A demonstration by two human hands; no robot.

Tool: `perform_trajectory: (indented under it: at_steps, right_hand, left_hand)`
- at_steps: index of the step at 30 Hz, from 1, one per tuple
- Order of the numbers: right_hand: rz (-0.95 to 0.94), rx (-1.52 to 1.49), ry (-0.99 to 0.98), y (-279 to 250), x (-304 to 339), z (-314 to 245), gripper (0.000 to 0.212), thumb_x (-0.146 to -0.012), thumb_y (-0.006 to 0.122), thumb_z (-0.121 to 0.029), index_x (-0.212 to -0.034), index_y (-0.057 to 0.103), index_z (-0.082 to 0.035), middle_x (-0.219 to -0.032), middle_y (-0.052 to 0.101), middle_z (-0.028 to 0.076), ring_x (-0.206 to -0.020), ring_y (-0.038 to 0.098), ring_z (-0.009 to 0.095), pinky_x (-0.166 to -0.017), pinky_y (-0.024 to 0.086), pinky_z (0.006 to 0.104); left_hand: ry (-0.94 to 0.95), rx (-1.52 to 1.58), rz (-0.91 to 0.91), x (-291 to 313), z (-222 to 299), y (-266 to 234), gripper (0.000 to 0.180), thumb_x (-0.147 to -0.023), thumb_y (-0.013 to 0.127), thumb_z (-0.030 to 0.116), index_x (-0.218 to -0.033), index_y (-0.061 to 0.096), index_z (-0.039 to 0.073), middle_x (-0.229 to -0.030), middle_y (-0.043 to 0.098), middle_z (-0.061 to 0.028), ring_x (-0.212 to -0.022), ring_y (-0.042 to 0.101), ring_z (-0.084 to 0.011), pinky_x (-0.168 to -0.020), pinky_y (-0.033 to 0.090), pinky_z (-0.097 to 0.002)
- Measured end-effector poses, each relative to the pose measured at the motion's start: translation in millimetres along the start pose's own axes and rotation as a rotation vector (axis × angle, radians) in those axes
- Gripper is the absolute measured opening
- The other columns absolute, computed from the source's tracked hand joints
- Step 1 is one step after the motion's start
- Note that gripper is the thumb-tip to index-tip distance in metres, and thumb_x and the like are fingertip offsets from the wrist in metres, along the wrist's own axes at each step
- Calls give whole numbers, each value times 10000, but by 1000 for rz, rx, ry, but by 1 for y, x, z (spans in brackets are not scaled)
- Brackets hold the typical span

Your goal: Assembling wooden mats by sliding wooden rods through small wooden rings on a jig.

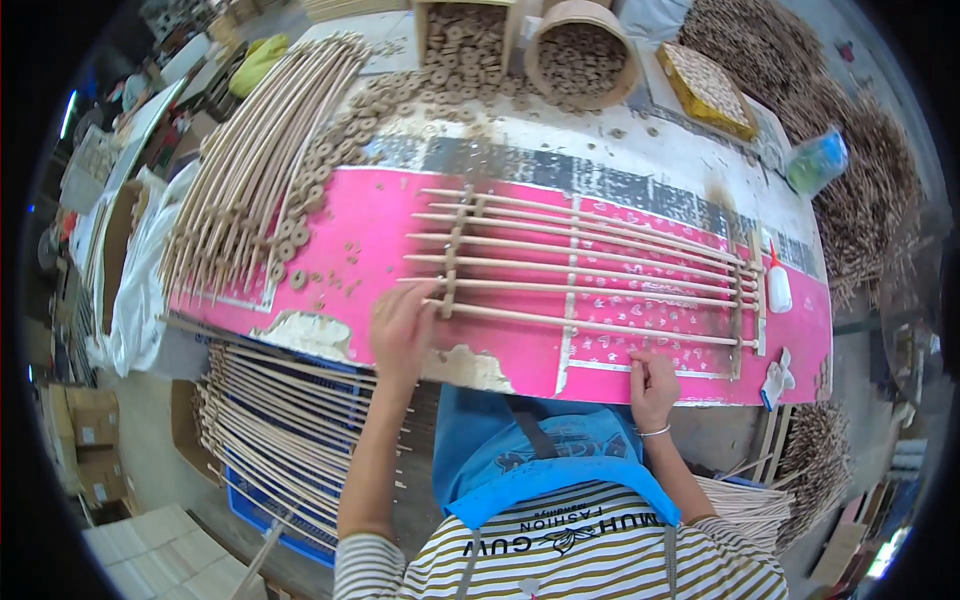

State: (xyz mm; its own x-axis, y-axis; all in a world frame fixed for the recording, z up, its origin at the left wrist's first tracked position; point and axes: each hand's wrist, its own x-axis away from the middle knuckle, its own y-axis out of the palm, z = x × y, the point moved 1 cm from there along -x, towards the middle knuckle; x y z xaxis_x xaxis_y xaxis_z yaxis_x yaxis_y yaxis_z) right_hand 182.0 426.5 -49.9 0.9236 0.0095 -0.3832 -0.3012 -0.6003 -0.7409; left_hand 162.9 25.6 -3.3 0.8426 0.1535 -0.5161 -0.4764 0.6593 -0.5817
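Several thin wooden rods (520, 287) lie side by side on the pink tabletop (370, 225), with small wooden discs threaded near both ends. At the left end of the nearest rods is my left hand (400, 325), its fingers closed on a rod's tip. My right hand (655, 390) is just over the front edge, below the rods' right half. Its fingers are curled with thumb against forefinger; whatever they may hold is hidden. A wooden strip (757, 290) stands across the rods' right ends. Beside it lies a white glue bottle (779, 290) with a red tip.
Loose discs (318, 170) spread along the left back, beside a bundle of rods (255, 150). A disc-filled box (508, 45) and a round tub (630, 75) stand behind. More rods rest in a blue crate (240, 490) below the left edge. White crumpled material (778, 375) is at right.
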Motion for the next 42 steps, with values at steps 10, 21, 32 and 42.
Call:
perform_trajectory:
  at_steps: [10, 21, 32, 42]
  right_hand:
    - [8, -35, 14, -10, -7, -7, 106, -890, 712, -77, -994, 727, -79, -841, 641, 124, -757, 630, 320, -658, 492, 430]
    - [7, -58, 10, -10, -9, -3, 171, -836, 742, -62, -1006, 730, -76, -809, 625, 97, -725, 617, 292, -642, 486, 411]
    - [10, -40, -3, -11, -8, -1, 155, -872, 729, -85, -1026, 735, -85, -803, 614, 83, -718, 609, 255, -634, 484, 391]
    - [8, -25, 2, -10, -8, -1, 151, -877, 728, -95, -1027, 734, -86, -805, 616, 81, -722, 613, 250, -638, 492, 379]
  left_hand:
    - [557, -156, -642, -146, 22, 166, 326, -865, 778, 190, -1171, 678, 138, -1294, 655, -75, -1218, 621, -316, -1082, 456, -483]
    - [549, -56, -797, -164, 28, 182, 338, -826, 773, 111, -1148, 674, 134, -1362, 607, -49, -1162, 649, -325, -942, 523, -462]
    - [489, -55, -784, -169, 34, 192, 718, -811, 754, 108, -1486, 528, 198, -1279, 596, -152, -1100, 630, -394, -940, 534, -483]
    - [308, -27, -1031, -188, 46, 195, 719, -800, 718, 155, -1497, 555, 223, -1278, 671, -143, -1160, 666, -356, -1028, 543, -459]
